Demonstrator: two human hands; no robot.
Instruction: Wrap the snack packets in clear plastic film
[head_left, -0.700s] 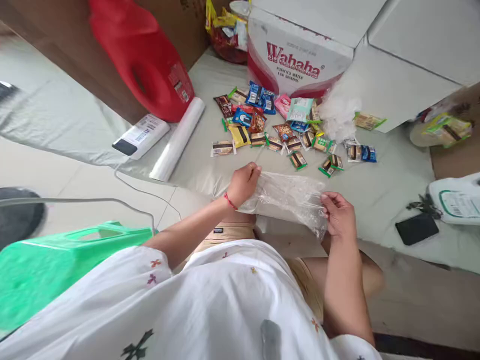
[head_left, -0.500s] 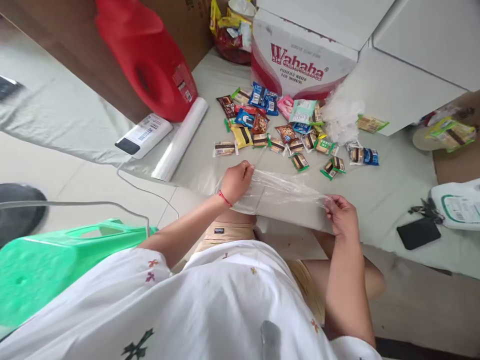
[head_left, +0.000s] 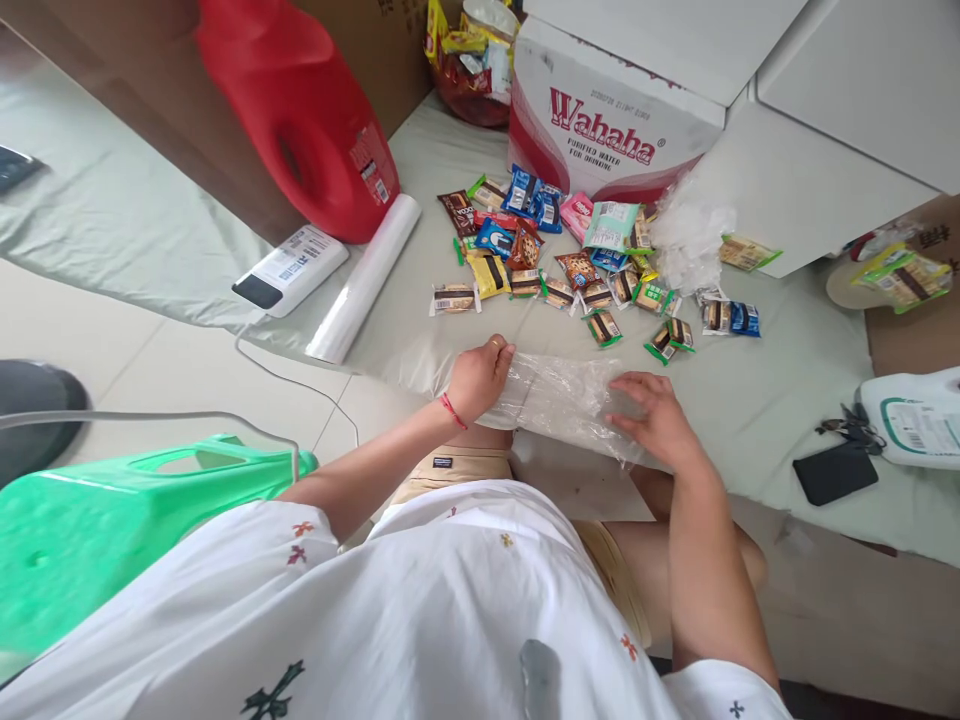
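Note:
A clear plastic bag (head_left: 559, 395) lies stretched across the near edge of the cloth-covered surface. My left hand (head_left: 480, 378) pinches its left end with closed fingers. My right hand (head_left: 652, 415) rests on the bag's right part, fingers spread flat over it. Beyond the bag, several small wrapped snacks (head_left: 577, 265) lie scattered in a loose heap.
A red jug (head_left: 307, 110), a roll of clear bags (head_left: 365, 278) and a white device (head_left: 289, 270) lie at the left. A Wahaha carton (head_left: 607, 130) stands behind the snacks beside crumpled plastic (head_left: 694, 235). A green stool (head_left: 112, 520) is near left; a black wallet (head_left: 834, 472) right.
My right hand has let go of the bag's right end and slid left onto the bag with fingers flat. The left hand keeps its pinch.

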